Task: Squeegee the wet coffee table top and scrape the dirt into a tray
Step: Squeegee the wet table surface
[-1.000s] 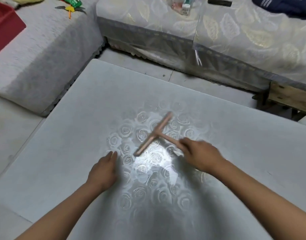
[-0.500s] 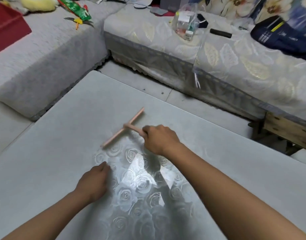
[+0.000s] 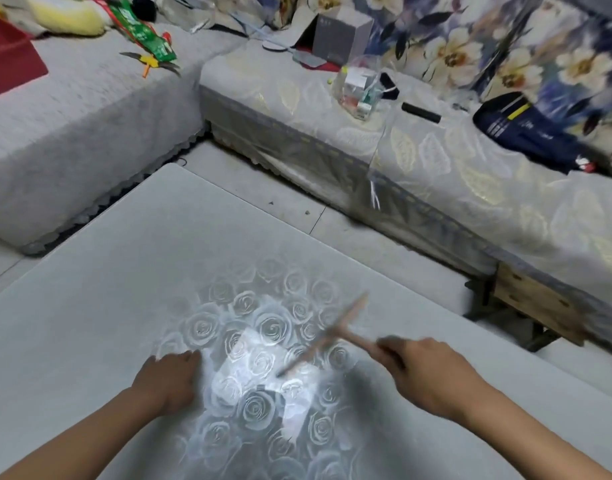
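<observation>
The bench (image 3: pixel 89 323) is a pale grey top filling the lower part of the view, with its far corner at the upper left. A glossy patch at its front middle catches the light and shows a pattern of roses. The left hand (image 3: pixel 169 382) rests palm down on the near-left edge of that patch. Just to its right, the pink T-shaped squeegee (image 3: pixel 327 336) slants across the roses, too blurred to tell whether the whole blade touches the surface, its handle gripped by the fingers of the right hand (image 3: pixel 425 372).
</observation>
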`<state>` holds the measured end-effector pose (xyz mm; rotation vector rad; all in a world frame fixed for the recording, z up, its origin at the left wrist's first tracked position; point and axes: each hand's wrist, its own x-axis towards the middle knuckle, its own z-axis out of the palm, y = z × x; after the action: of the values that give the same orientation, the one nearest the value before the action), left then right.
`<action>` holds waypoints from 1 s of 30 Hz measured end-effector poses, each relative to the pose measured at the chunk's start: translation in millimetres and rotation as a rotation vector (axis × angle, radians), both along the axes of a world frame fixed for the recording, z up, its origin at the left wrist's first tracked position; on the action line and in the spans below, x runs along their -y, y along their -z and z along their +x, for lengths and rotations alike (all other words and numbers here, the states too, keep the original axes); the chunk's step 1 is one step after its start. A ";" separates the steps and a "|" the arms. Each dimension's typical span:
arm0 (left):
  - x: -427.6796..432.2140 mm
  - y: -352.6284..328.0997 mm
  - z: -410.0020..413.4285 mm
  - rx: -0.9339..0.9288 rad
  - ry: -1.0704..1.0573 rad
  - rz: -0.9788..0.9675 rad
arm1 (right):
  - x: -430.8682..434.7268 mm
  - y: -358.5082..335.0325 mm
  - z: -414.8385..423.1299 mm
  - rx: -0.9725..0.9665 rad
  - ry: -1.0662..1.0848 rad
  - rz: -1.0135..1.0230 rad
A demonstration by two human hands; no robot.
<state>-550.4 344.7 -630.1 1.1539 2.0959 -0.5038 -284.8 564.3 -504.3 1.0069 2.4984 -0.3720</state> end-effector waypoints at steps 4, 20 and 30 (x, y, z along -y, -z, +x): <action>-7.4 3.3 2.0 -0.064 0.110 -0.081 | -26.8 23.1 -98.1 -0.112 0.019 0.013; -12.9 14.7 -5.4 -0.113 0.168 -0.079 | -8.7 23.0 29.6 -0.013 0.294 -0.031; 6.8 14.8 -28.6 0.096 0.071 0.135 | 47.3 23.3 -118.2 -0.254 0.053 -0.046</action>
<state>-579.0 337.9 -644.9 1.3079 2.0376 -0.3366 -403.0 517.1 -527.6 1.0684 2.6756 -0.6048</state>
